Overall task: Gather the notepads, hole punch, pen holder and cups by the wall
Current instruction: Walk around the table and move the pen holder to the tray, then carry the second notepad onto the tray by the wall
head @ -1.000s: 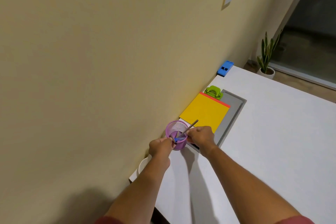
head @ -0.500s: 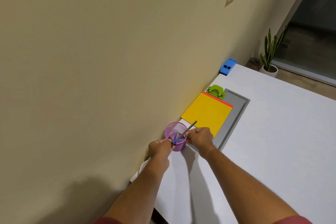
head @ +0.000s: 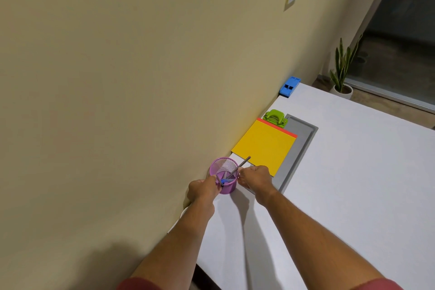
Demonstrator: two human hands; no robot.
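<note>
Purple pen holder (head: 224, 175) still upright between both hands (head: 255, 178), unmoved.

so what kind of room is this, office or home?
Probably an office or a home study; I can't tell which. A white desk stands against the wall with stationery on it: a purple mesh pen holder, a yellow notepad and a green hole punch.

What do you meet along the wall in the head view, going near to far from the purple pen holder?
purple pen holder → yellow notepad → green hole punch → blue object at the table's far corner.
</note>
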